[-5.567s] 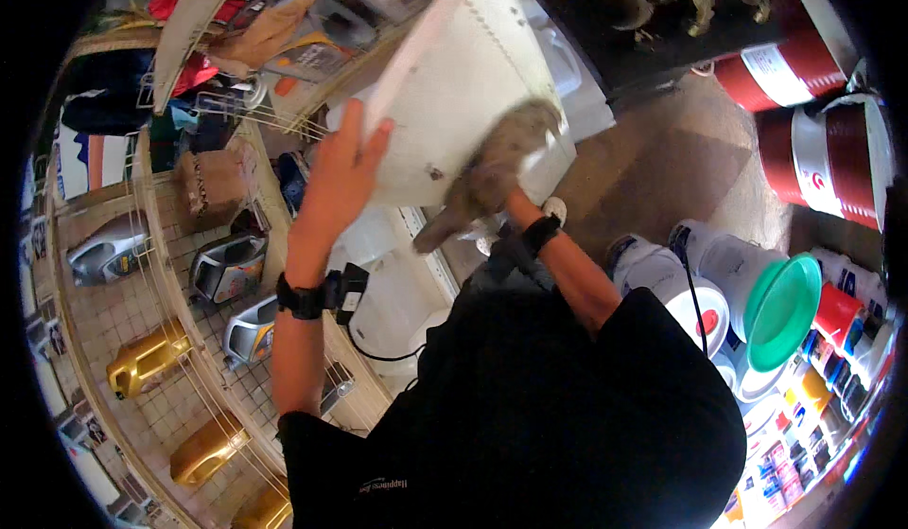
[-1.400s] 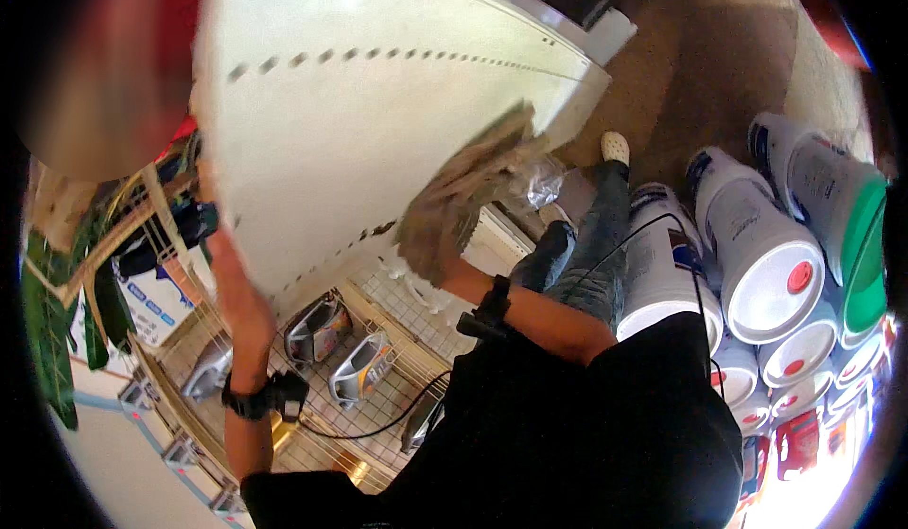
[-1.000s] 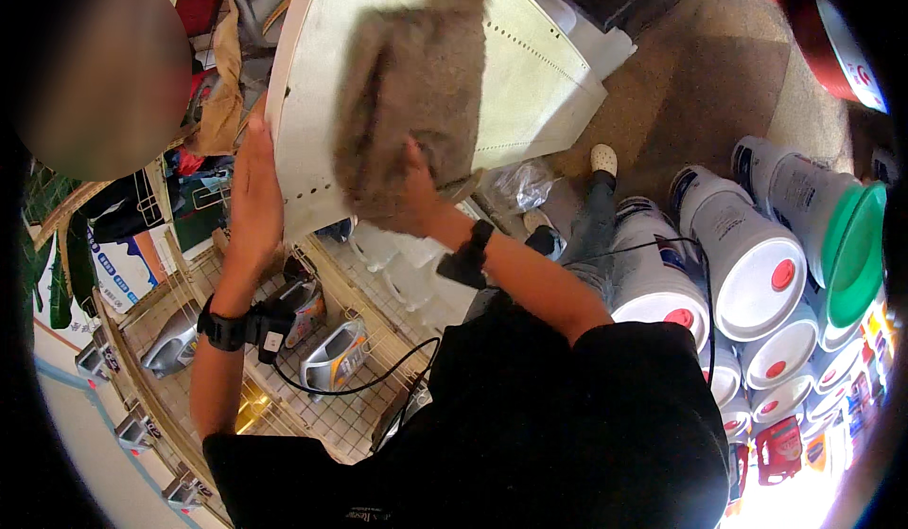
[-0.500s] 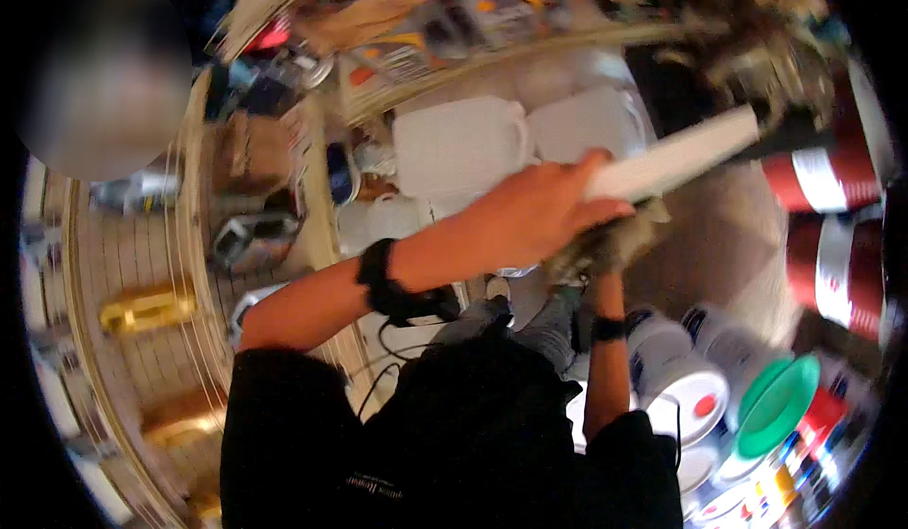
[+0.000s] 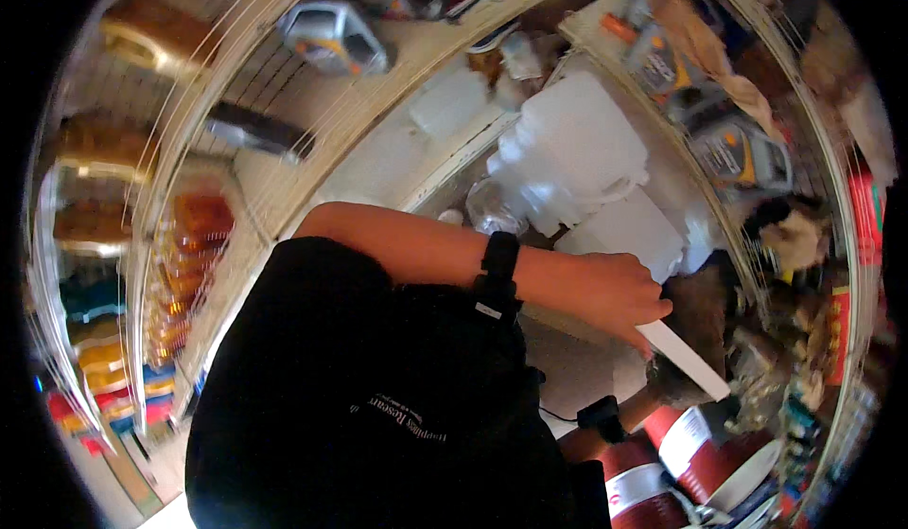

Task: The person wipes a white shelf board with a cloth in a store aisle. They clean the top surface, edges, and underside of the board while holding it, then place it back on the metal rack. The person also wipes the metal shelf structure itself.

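My left hand (image 5: 610, 292) is closed round one end of a flat white board-like piece (image 5: 689, 363), which slants down to the right. Its far end sticks out past my fingers. Below it, my right hand (image 5: 653, 398) reaches in from the lower edge, largely covered by the white piece. Something dark and cloth-like (image 5: 676, 384) shows around the right fingers, but whether they grip it is hidden. Black bands circle both wrists. Beyond my left forearm, large white plastic jugs (image 5: 586, 136) sit on the low level of the shelving, one partly wrapped in clear plastic.
Wooden-edged shelving (image 5: 378, 122) curves across the upper left, carrying grey bottles (image 5: 333, 39) and gold bottles (image 5: 156, 32). Another shelf (image 5: 695, 165) on the right holds more grey bottles. Red buckets with white labels (image 5: 686, 439) stand close to my right hand, at the lower right.
My view has swung round to the left, so the jugs now lie upper right and the red buckets lower right. The white piece, still in my left hand, now tilts downward instead of upward.
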Tool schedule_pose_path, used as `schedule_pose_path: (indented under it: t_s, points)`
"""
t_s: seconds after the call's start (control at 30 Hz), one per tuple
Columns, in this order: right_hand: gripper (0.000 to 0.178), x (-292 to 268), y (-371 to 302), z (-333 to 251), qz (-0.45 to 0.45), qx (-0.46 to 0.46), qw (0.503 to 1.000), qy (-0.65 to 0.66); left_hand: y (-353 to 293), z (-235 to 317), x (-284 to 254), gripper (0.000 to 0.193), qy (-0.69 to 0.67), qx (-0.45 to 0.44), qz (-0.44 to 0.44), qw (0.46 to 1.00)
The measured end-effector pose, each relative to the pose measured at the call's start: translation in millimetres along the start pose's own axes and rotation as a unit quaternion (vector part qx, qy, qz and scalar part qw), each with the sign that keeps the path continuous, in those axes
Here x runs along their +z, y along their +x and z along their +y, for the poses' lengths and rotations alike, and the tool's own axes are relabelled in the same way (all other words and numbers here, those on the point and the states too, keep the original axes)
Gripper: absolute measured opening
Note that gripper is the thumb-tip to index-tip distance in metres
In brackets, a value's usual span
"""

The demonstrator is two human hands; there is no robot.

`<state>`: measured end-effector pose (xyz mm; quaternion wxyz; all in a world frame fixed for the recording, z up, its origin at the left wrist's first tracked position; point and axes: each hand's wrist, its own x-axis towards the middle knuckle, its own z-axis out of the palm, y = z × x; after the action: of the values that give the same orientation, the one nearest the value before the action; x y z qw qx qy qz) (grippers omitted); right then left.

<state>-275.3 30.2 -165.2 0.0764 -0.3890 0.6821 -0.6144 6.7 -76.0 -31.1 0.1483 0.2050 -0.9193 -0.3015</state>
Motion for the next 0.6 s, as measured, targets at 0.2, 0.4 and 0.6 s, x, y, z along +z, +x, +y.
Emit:
schedule_pose_path:
  t_s: [0.2,0.4,0.6]
  points:
    - [0.04,13,3,-8,-0.058,-0.009,0.998,-0.026,-19,1,3,0.053,0.022,-0.034,0.058,0.997]
    - [0.04,39,-20,-32,-0.098,-0.016,0.995,-0.032,-31,0,16,0.046,0.055,-0.017,0.123,0.991]
    - [0.04,56,-74,-54,-0.108,0.019,0.993,-0.05,-102,0,2,0.037,0.127,0.001,0.174,0.976]
